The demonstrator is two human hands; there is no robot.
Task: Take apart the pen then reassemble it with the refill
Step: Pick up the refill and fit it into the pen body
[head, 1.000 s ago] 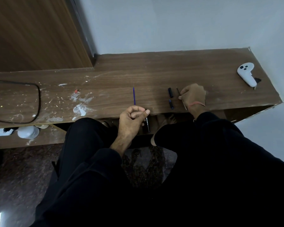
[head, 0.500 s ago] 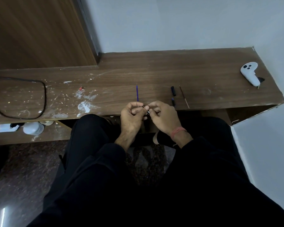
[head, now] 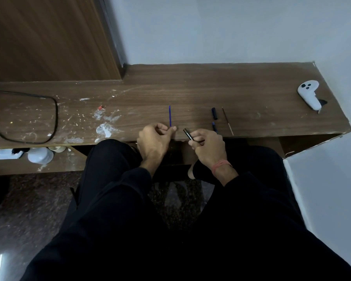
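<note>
My right hand (head: 208,148) grips a black pen barrel (head: 187,134) just in front of the wooden desk's (head: 190,92) near edge, with its open end pointing up and left. My left hand (head: 153,141) rests on that edge, thumb and forefinger pinched at the near end of a thin blue refill (head: 170,115) that lies flat on the desk. To the right lie a black cap (head: 214,113), a small dark blue-tipped piece (head: 214,126) and a thin brown rod (head: 227,121).
A white handheld controller (head: 310,96) sits at the desk's far right, close to the wall. A black cable (head: 51,120) loops over the paint-spattered left part. A lower shelf holds a white round object (head: 40,155) and tape. My dark-clothed legs fill the foreground.
One second ago my right hand was by the parts on the desk and my left held the barrel. They met, the barrel passed to my right hand, and my left reached the blue refill.
</note>
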